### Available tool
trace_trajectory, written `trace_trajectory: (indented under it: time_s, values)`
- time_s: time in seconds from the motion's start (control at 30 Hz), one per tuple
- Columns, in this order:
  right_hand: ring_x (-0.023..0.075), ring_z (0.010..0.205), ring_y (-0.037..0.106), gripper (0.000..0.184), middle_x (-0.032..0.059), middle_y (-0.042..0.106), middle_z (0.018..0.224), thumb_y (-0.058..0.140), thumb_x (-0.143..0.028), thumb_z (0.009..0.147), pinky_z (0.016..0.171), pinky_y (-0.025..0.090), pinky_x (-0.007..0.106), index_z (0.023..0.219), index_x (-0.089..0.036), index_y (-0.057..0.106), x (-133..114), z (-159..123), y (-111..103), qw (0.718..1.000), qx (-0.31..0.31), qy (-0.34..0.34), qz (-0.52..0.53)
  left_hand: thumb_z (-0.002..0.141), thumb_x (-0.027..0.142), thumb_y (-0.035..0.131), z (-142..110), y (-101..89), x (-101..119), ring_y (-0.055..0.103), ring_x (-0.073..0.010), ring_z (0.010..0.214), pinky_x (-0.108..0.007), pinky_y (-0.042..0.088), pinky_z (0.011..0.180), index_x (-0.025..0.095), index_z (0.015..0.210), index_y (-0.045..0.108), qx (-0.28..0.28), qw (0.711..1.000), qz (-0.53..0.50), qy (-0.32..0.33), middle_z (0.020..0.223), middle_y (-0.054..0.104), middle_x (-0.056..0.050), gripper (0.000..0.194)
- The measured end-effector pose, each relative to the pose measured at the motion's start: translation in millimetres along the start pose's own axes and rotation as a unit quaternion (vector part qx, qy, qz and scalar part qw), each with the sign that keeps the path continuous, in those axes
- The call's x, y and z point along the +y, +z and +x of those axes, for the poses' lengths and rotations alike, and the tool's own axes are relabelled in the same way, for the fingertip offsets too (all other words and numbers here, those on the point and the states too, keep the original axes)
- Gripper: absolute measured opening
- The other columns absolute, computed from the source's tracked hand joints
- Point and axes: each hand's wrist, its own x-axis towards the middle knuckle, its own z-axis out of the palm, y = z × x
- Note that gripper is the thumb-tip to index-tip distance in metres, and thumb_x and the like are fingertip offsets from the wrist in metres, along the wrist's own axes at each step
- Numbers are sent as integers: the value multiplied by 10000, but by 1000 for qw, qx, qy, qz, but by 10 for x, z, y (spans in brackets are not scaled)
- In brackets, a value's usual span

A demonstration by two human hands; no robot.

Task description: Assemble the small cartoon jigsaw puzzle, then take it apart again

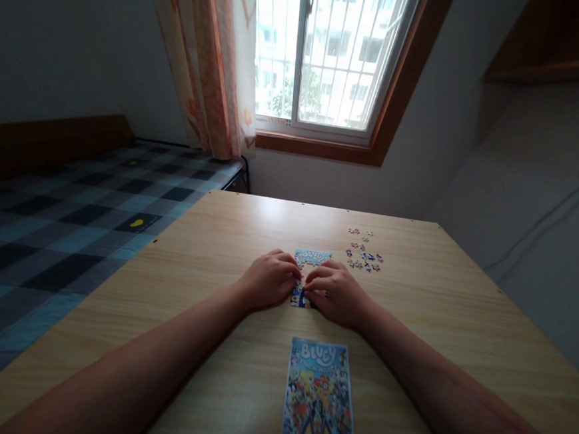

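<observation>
A partly assembled jigsaw puzzle (312, 255) lies flat on the table, its top rows light blue and its lower left part dark blue. Bare wood shows through a gap in its middle. My left hand (272, 279) rests against the puzzle's left side, fingers bent and closed on that edge. From the right, my right hand (337, 293) reaches over the lower right part, thumb and fingers pinched together at a small jigsaw piece that they mostly cover. Both hands hide much of the puzzle's lower half.
Several loose jigsaw pieces (366, 256) are scattered beyond my right hand. A Bluey picture sheet or box (322, 400) lies between my forearms. The wooden table (249, 220) stands beside a bed with a checked cover (93, 228), below a barred window (337, 53).
</observation>
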Motion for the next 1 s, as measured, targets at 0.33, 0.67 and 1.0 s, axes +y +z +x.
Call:
trace_trajectory:
  time_s: [0.33, 0.67, 1.0]
  values:
    - [229, 923, 631, 237, 68, 741, 939, 542, -275, 982, 898, 466, 418, 915, -227, 764, 106, -13, -119, 975, 206, 80, -15, 851, 214, 610, -5, -4, 1, 636, -229, 1001, -412, 523, 947, 236, 958, 749, 15, 1000, -7, -21, 1051, 736, -56, 177]
    - [239, 912, 622, 253, 62, 736, 879, 542, -288, 979, 916, 445, 418, 854, -221, 752, 205, 7, -41, 963, 236, 126, -31, 933, 536, 539, -25, 193, 37, 456, -340, 1378, -509, 339, 1153, 154, 1443, 494, -53, 981, 110, -152, 1485, 512, -181, 639]
    - [243, 911, 615, 239, 62, 731, 861, 559, -258, 958, 913, 447, 411, 807, -224, 741, 217, 16, -17, 963, 227, 136, -44, 947, 576, 459, -2, 193, 13, 411, -337, 1426, -488, 293, 1180, 132, 1473, 465, -86, 976, 126, -157, 1532, 466, -190, 689]
